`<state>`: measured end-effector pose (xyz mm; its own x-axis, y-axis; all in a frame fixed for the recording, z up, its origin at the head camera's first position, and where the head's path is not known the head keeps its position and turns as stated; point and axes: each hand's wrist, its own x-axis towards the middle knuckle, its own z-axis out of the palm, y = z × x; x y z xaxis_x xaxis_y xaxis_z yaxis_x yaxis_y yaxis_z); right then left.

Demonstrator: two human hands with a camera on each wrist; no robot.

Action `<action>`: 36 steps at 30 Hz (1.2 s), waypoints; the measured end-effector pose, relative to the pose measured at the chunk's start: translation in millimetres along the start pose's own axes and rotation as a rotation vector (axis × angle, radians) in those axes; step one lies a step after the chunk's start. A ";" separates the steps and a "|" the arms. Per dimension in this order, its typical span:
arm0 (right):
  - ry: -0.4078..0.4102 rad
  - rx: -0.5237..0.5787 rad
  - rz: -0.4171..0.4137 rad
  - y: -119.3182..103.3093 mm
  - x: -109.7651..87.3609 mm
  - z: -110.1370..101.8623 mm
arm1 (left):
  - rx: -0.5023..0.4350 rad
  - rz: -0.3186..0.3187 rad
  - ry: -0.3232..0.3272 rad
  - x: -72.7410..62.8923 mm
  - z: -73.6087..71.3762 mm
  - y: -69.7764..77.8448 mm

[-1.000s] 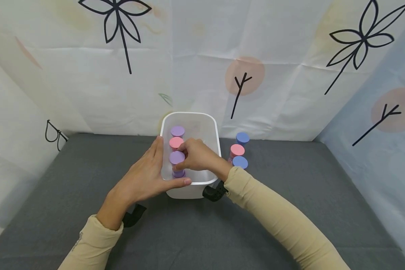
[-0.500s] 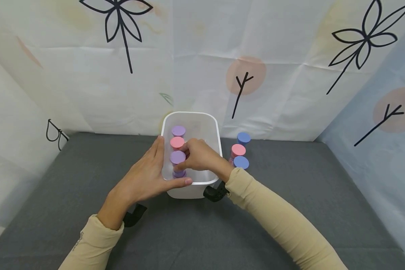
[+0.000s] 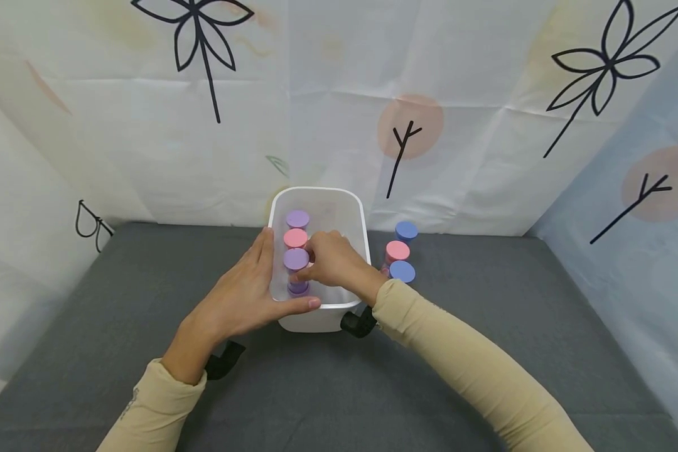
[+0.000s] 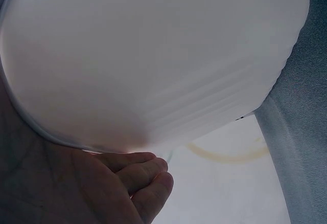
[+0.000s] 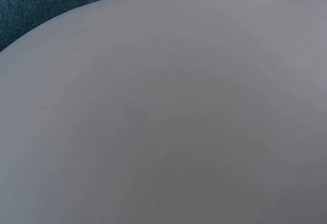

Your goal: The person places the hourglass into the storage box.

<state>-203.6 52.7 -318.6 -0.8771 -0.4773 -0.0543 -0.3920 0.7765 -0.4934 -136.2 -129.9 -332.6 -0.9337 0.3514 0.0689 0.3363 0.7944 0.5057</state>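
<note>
A white plastic bin (image 3: 347,304) stands on the grey cloth. My left hand (image 3: 234,298) rests along its left wall with straight fingers, the thumb lying at the front rim. In the left wrist view, the fingertips (image 4: 162,178) touch the bin's outer side. Inside, my right hand (image 3: 336,260) pinches a small purple-topped container (image 3: 296,259) between thumb and fingers. Behind that container, along the left wall, stand a pink-topped container (image 3: 295,238) and another purple-topped one (image 3: 297,219). The right wrist view shows mostly the pale bin wall (image 5: 163,106); the hand's grip is out of sight there.
To the right of the bin stand a far blue-topped container (image 3: 406,231), a pink-topped one (image 3: 397,252) and a nearer blue-topped one (image 3: 402,272). A printed white cloth (image 3: 339,113) hangs behind the grey cloth (image 3: 316,389).
The purple-topped container in my right hand has shifted slightly towards the back, close to the pink one. My left hand has stayed against the bin.
</note>
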 end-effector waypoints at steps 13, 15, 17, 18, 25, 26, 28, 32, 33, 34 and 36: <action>0.115 0.142 -0.025 2.7 -15.1 -10.2 | -0.008 -0.004 0.012 0.3 2.1 1.7; 0.140 0.189 -0.038 3.7 -19.4 -13.6 | -0.008 -0.004 0.013 0.4 2.0 2.3; 0.162 0.252 -0.064 5.0 -25.0 -17.0 | -0.007 -0.003 0.015 0.3 1.5 2.4; 0.174 0.286 -0.078 5.7 -28.1 -18.7 | -0.008 -0.004 0.016 0.1 1.1 2.3; 0.261 0.570 -0.201 15.9 -57.8 -28.0 | -0.029 0.007 0.039 -0.3 -0.1 0.3; 0.269 0.604 -0.217 18.1 -63.1 -29.3 | -0.036 0.012 0.046 -0.3 0.1 0.0; 0.286 0.643 -0.237 22.7 -74.0 -31.9 | -0.051 0.023 0.057 -0.5 0.8 -0.2; 0.335 0.664 -0.244 35.3 -93.0 -36.3 | -0.064 0.028 0.075 -0.9 1.8 -0.6; 0.350 0.664 -0.240 38.8 -97.0 -37.3 | -0.065 0.030 0.078 -0.9 1.9 -0.5; 0.366 0.667 -0.236 43.2 -100.5 -37.8 | -0.064 0.032 0.080 -0.8 2.1 -0.5; 0.394 0.672 -0.222 52.1 -107.4 -38.6 | -0.066 0.036 0.086 -0.5 2.3 -0.3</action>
<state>-140.5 160.2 -304.9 -0.8810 -0.3137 0.3542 -0.4278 0.2079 -0.8797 -135.5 -129.1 -334.8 -0.9291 0.3335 0.1601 0.3639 0.7466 0.5569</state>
